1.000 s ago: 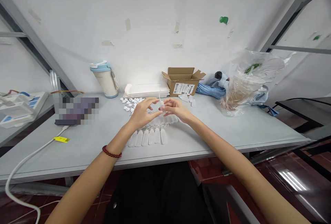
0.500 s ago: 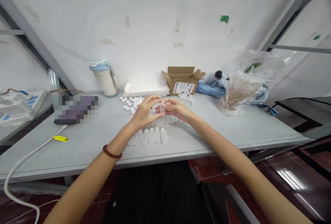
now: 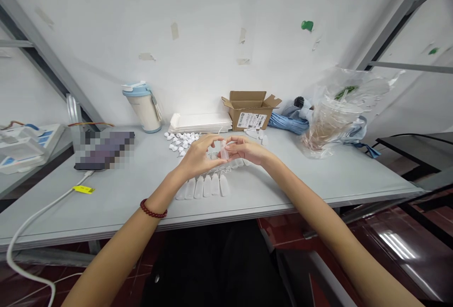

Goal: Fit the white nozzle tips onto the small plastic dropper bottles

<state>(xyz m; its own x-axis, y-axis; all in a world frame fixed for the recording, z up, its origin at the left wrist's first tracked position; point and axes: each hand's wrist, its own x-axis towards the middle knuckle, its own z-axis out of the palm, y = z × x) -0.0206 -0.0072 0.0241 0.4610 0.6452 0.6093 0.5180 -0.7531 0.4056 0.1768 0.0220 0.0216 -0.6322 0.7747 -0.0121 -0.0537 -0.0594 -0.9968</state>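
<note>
A small translucent plastic bottle (image 3: 224,151) is held between my two hands above the middle of the table. My right hand (image 3: 246,150) pinches it from the right with closed fingers. From the left, my left hand (image 3: 201,156) curves around it, thumb near its lower end and fingertips near its top, so it also grips the bottle. Below my hands a row of similar translucent bottles (image 3: 207,186) lies on the table, and more lie behind, partly hidden by my hands. Several small white caps (image 3: 180,141) are scattered beyond my left hand.
An open cardboard box (image 3: 249,111) and a white flat stack (image 3: 201,122) stand by the wall. A tumbler (image 3: 143,108) and a blurred-out phone (image 3: 106,151) with a white cable are at left. At right are a folded blue umbrella (image 3: 288,122) and a bagged drink cup (image 3: 332,120).
Both hands and the bottle between them have shifted slightly to the right and down. The bottle now leans a little, and a thin white tip shows above my left fingers.
</note>
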